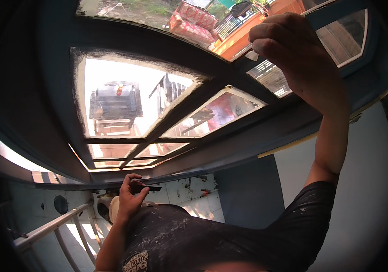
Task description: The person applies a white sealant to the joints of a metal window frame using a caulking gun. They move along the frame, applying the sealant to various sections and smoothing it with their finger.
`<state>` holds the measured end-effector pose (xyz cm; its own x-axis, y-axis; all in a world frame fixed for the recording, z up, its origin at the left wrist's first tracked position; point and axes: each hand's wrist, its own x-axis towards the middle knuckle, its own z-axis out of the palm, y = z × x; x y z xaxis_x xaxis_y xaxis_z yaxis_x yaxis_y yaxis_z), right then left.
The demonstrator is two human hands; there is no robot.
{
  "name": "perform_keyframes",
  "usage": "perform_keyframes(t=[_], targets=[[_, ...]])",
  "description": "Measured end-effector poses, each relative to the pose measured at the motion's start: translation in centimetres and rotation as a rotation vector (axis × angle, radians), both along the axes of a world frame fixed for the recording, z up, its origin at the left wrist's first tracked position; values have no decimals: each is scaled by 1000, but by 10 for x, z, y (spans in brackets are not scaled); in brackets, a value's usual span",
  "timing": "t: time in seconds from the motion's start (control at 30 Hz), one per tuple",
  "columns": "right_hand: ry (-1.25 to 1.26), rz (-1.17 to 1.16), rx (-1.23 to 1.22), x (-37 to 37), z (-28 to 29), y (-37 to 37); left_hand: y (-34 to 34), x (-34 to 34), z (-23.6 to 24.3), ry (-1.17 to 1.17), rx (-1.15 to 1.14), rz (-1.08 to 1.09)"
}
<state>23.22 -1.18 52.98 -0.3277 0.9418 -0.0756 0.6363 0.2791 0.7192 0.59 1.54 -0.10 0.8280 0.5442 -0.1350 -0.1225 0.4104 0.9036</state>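
Observation:
My right hand [284,50] is raised to the dark, multi-pane window frame [223,68] at upper right, fingers curled around a small pale piece [252,55], perhaps a blade or scrap, held against the glass edge beside a crossbar. My left hand [133,195] is low, near my body, closed on a thin flat black strip [151,188]. The panes [135,68] have pale, smeared paint along their edges. The exact shape of the pale piece is mostly hidden by my fingers.
Below is a tiled floor [176,192] with scattered debris. A white railing [51,226] stands at lower left; a grey-and-white wall [321,181] is on the right. Through the glass show a red patterned sofa [191,22], a wooden table [114,104] and chairs.

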Motion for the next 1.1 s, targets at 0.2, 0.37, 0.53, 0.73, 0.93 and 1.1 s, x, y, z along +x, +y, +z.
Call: perform_keyframes(t=[0.2,0.37,0.53,0.73,0.93,1.1], targets=[[-248,77,173,-18,25,-25,0,6,-5,-31,19,-85],[-156,158,303,5,20,-17,1,3,-2,11,61,-29],[616,299,512,26,38,-55,1,2,-1,5,5,-88],[614,362,456,12,32,-55,-4,8,-9,-38,28,-100],[1036,177,435,-18,-16,-64,-2,6,-5,-21,65,-54],[731,56,521,-33,-40,-54,-5,2,-7,31,70,-81]])
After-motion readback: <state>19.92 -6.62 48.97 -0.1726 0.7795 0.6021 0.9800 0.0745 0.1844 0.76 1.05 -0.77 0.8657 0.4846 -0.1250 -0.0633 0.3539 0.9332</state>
